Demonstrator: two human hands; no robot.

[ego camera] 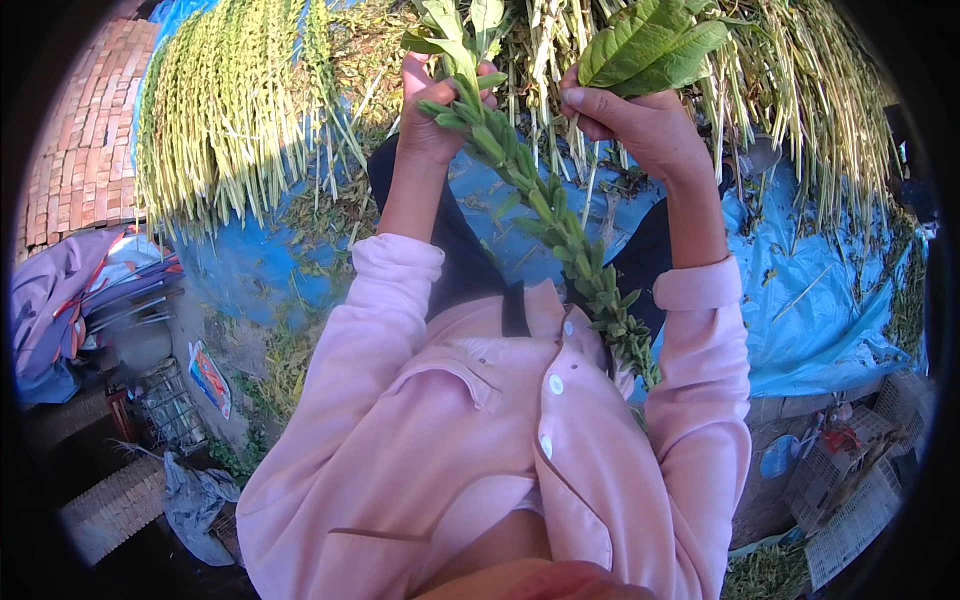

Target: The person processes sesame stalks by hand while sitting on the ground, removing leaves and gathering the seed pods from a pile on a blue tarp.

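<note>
A long green stalk packed with seed pods, apparently sesame (551,214), slants from the upper middle down across my lap to my right forearm. My left hand (439,112) grips it near its leafy end, where several green leaves (457,37) stick out beyond the fingers. To the right, my right hand (630,120) pinches broad green leaves (649,52) between thumb and fingers, apart from the stalk. Part of the stalk's lower end is hidden beside my pink sleeve.
Pod-bearing stalks (232,112) lie in a row at the upper left, with more cut stalks (802,97) at the upper right. Blue plastic sheeting (817,300) covers the ground, strewn with leaf scraps. Folded fabric (60,292) lies far left; plastic crates (847,480) stand at the lower right.
</note>
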